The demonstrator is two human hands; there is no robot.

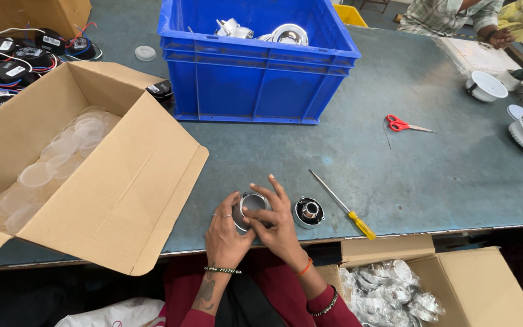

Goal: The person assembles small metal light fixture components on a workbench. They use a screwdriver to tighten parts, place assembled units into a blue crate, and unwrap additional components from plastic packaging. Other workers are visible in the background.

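At the near edge of the grey table (pixel 431 163), both my hands hold a small round silver reflector ring (pixel 251 204). My left hand (pixel 225 233) grips it from the left and below. My right hand (pixel 276 221) covers its right side, with fingers spread over the rim. Just right of my hands lies a round black-and-silver lamp part (pixel 309 212) on the table. A screwdriver with a yellow handle (pixel 343 206) rests beside that part.
An open cardboard box (pixel 116 181) of clear round discs (pixel 49 163) stands at the left. A blue crate (pixel 255 60) with silver lamp parts sits behind. Red scissors (pixel 404 125), black drivers with wires (pixel 13 60), white housings (pixel 485 85) and another person (pixel 455 15) are farther off.
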